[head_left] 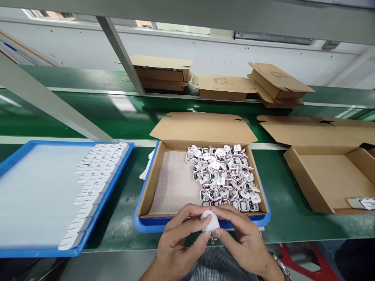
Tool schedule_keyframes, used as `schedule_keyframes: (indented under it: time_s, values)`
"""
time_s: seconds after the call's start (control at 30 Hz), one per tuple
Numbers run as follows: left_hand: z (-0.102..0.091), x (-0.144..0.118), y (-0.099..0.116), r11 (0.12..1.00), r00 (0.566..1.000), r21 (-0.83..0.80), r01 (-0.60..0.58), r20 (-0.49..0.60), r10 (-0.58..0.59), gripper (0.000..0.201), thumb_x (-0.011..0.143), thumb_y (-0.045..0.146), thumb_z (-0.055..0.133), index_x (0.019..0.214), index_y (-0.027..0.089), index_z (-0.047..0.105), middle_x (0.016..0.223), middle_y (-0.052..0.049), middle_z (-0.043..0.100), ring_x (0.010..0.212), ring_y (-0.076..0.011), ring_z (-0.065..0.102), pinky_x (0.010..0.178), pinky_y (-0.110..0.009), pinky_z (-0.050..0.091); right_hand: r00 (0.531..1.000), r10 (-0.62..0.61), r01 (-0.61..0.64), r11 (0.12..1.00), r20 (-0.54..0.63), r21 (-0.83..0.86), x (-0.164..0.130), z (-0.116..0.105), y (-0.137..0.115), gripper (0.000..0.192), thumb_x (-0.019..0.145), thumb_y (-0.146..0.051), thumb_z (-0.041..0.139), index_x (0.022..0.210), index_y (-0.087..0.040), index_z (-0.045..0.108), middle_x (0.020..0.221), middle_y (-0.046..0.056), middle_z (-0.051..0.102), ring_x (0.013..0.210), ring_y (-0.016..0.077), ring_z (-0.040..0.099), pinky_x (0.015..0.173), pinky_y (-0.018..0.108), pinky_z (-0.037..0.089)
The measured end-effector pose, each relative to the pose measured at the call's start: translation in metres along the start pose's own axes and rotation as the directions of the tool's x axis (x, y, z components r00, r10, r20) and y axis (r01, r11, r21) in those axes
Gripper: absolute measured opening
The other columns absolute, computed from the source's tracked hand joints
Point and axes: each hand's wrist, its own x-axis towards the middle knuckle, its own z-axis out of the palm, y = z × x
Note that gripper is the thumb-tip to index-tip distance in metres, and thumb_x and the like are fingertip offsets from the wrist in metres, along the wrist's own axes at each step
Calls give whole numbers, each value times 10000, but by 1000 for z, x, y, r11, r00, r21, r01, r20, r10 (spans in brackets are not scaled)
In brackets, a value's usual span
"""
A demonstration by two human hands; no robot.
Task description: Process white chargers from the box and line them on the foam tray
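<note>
My left hand and my right hand meet at the table's near edge, both pinching one small white plug housing with metal prongs pointing down. Just beyond it sits an open cardboard box on a blue tray. The right half of the box holds several white plug parts with red wires; its left half shows bare corrugated liner.
A blue tray at the left carries a white sheet with several white covers in rows. An open, nearly empty cardboard box stands at the right. Folded cartons lie beyond the green conveyor belt. A grey frame post slants across the left.
</note>
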Motion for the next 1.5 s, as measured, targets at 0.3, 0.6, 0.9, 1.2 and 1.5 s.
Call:
schedule_keyframes:
  time_s: [0.3, 0.6, 0.9, 1.2, 1.5]
  values:
    - [8, -4, -1, 994, 990, -79, 71, -118, -80, 360, 897, 56, 675, 1140, 297, 788, 1064, -66, 681, 939, -185, 703, 798, -283, 615, 997, 53, -59, 992, 55, 114, 0, -3, -1, 489, 975, -145, 658, 1402, -384, 636, 1277, 44, 713, 1179, 160, 698, 1033, 314, 596]
    - [14, -2, -7, 968, 971, -177, 177, -129, -201, 268, 918, 116, 691, 1072, 301, 808, 1035, -59, 672, 927, -179, 709, 766, -249, 609, 993, 121, -117, 970, -5, 215, 1, 6, 3, 397, 978, -169, 650, 1341, -329, 682, 1195, 62, 713, 1095, 164, 743, 966, 302, 639]
    - [15, 5, -5, 937, 950, -252, 243, -135, -283, 187, 939, 177, 710, 1047, 296, 806, 1097, -75, 692, 972, -192, 724, 809, -252, 618, 992, 128, -126, 984, -4, 125, 2, 2, 0, 451, 1000, -182, 629, 1399, -390, 618, 1368, 50, 682, 1238, 172, 703, 1056, 309, 604]
    - [9, 3, -10, 916, 943, -255, 311, -40, -331, 237, 1004, 255, 661, 1199, 319, 780, 1363, -103, 622, 1135, -222, 692, 860, -241, 614, 990, 138, -139, 989, 21, 47, -6, -6, 7, 630, 926, -205, 748, 1479, -422, 540, 1508, 58, 594, 1303, 222, 672, 1081, 382, 599]
    - [6, 5, -2, 902, 937, -254, 350, 110, -333, 516, 938, 211, 730, 1417, 386, 653, 1494, -99, 523, 1255, -272, 658, 1008, -358, 605, 994, 79, -99, 954, -80, -285, -10, -2, 12, 574, 965, -218, 670, 1479, -427, 521, 1428, 44, 670, 1314, 233, 667, 1075, 432, 604]
